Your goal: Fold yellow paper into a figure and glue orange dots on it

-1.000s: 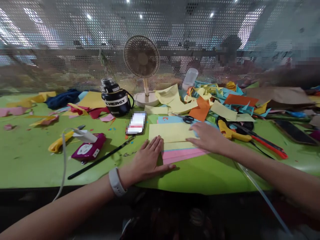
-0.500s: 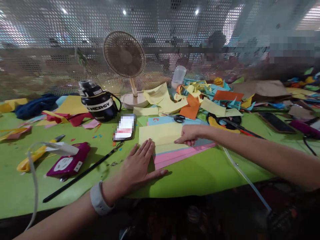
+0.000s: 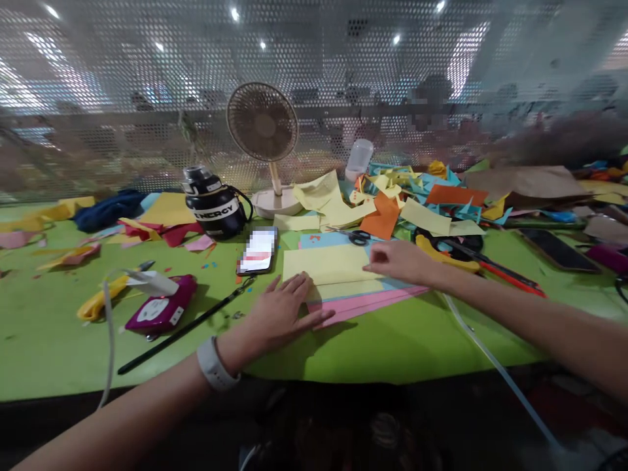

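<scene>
A folded pale yellow sheet (image 3: 328,265) lies over blue paper and pink paper (image 3: 366,306) on the green table. My left hand (image 3: 279,307) rests flat on the left end of the sheets, fingers apart, holding nothing. At the yellow sheet's right end is my right hand (image 3: 400,261), its fingers curled together at the edge; whether they pinch the paper is too small to make out. Scissors with dark handles (image 3: 358,237) lie just behind the yellow sheet.
A phone (image 3: 258,250), a black bottle (image 3: 216,208) and a fan (image 3: 263,124) stand or lie behind my left hand. Paper scraps (image 3: 385,209) are heaped at the back. A purple box (image 3: 161,307) and black strap (image 3: 184,330) are at left; a red-edged tool (image 3: 510,275) is at right.
My right hand has slid right along the yellow sheet to its right end, and its pointing finger is now curled in. My left hand stays on the sheets. The view has shifted.
</scene>
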Demonstrator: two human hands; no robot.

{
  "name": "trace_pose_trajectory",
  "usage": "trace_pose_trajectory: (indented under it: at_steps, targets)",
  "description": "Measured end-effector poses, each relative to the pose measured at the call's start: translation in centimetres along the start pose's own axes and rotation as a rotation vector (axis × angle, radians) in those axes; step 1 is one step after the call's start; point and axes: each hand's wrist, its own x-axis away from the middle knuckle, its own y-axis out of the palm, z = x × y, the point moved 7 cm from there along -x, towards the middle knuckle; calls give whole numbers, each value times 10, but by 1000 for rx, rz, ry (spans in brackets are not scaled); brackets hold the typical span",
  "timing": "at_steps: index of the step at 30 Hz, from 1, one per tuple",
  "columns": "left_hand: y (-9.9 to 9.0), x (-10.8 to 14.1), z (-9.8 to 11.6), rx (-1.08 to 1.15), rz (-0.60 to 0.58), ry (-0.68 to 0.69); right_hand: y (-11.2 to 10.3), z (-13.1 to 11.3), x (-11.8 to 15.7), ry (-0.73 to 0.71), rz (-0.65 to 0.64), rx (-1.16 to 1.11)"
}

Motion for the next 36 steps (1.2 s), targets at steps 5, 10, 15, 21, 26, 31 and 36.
trace_pose_trajectory:
  at_steps: [5,10,15,21,26,31,36]
  targets:
    - [-22,-21,-23,149,152,44,27,-34,-7,-269,43,-33]
    - [-16,-47,-46,433,66,-16,36,-33,-20,-301,25,-83]
    - [0,-63,-37,564,-96,4,40,-30,-28,-283,-24,-113]
    - [8,-73,-27,571,-174,13,41,-29,-31,-252,-76,-137]
    - [9,-75,-28,565,-175,-36,43,-29,-33,-247,-99,-148]
    - [6,-67,-37,561,-174,-84,43,-28,-33,-234,-114,-159]
    - [3,-57,-49,559,-186,-134,44,-28,-34,-230,-133,-175]
